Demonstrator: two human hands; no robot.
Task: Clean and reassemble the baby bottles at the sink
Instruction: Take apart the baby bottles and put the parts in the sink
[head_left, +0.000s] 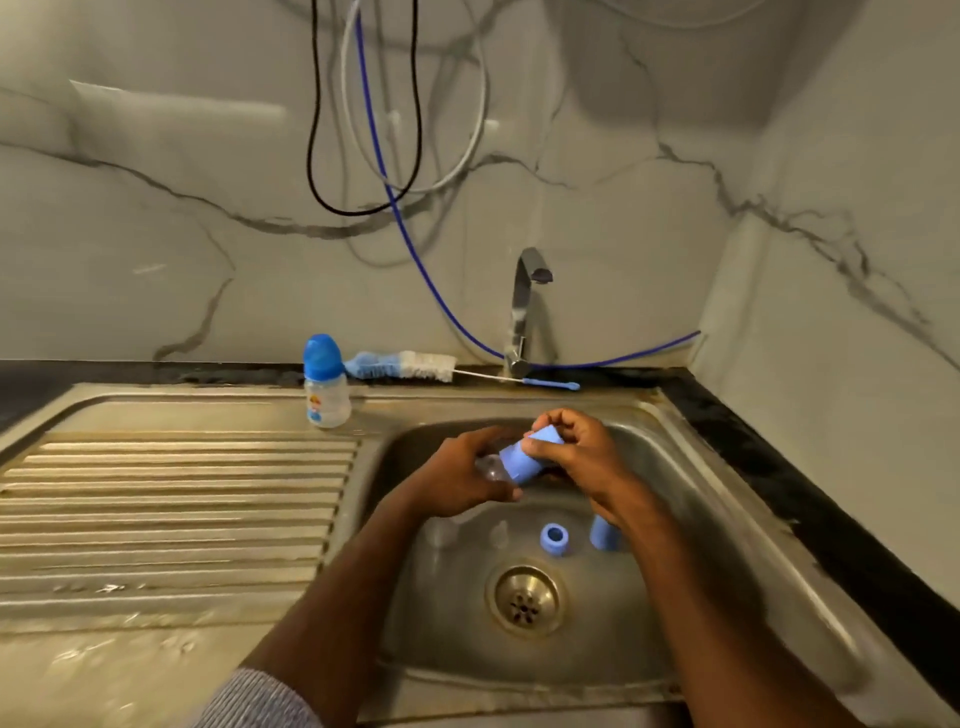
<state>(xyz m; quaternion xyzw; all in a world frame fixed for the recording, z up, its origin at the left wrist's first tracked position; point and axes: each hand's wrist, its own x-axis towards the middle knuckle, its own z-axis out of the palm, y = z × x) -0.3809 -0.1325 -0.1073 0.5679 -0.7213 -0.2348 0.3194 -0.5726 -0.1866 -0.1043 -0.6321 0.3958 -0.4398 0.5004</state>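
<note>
Over the steel sink basin (675, 519) my left hand (457, 480) grips a clear baby bottle (491, 470) lying sideways. My right hand (582, 452) curls its fingers round the blue cap (532, 457) at the bottle's top end. On the basin floor lie a blue screw ring (555, 539), a blue cap (602, 535) partly behind my right wrist, and two clear pieces (498, 535) that are hard to make out. An assembled bottle with a blue cap (324, 382) stands upright on the sink's back rim.
A bottle brush (410, 365) with a blue handle lies along the back ledge beside the tap (524, 312). The ribbed draining board (171, 509) stretches to the left. The drain (525, 597) sits in the basin's middle. Cables and a blue hose hang on the marble wall.
</note>
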